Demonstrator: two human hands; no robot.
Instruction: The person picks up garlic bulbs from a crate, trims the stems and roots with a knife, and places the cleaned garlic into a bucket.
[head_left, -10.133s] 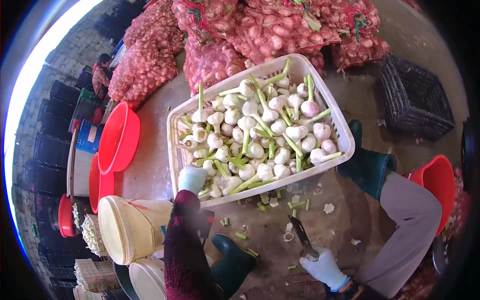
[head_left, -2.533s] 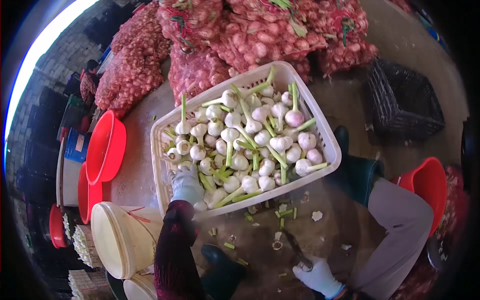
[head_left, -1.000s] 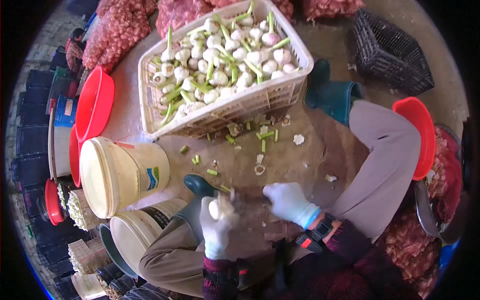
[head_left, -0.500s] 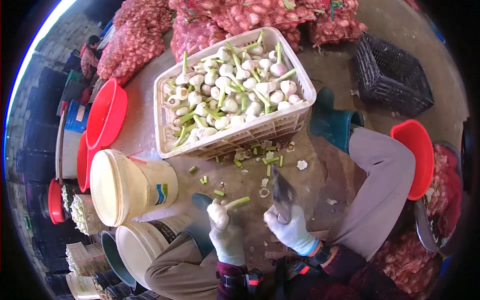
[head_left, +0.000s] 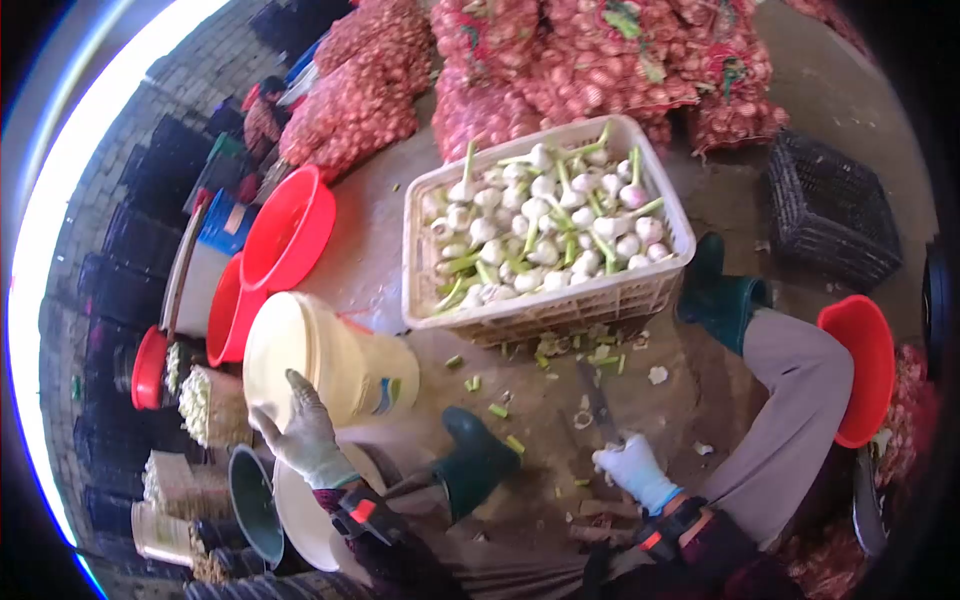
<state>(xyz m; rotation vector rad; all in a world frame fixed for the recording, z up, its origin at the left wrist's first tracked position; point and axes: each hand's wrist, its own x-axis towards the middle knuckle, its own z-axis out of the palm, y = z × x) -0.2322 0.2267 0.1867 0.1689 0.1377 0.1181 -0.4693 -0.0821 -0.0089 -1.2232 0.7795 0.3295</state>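
My left hand (head_left: 308, 438), in a pale work glove, reaches out to the left with its fingers spread and nothing in them. It is beside a cream bucket (head_left: 390, 370) and above a second white bucket (head_left: 305, 510). My gloved right hand (head_left: 637, 472) grips a knife (head_left: 598, 402), its dark blade pointing up and away from me. Beyond the hands stands a white plastic crate (head_left: 560, 325) holding many garlic bulbs (head_left: 545, 225) with green stems. Cut stem pieces (head_left: 498, 410) and papery skins lie on the floor between crate and hands.
Red mesh sacks (head_left: 600, 70) line the back. A black crate (head_left: 835, 210) and a red basin (head_left: 858, 370) are at right. More red basins (head_left: 285, 230) and a dark green tub (head_left: 255, 505) stand left. A person (head_left: 262, 120) is at far left.
My left hand has swung left and opened; the garlic bulb it held is gone from it. The right hand keeps the knife. The view has shifted, so the crate appears farther right and lower.
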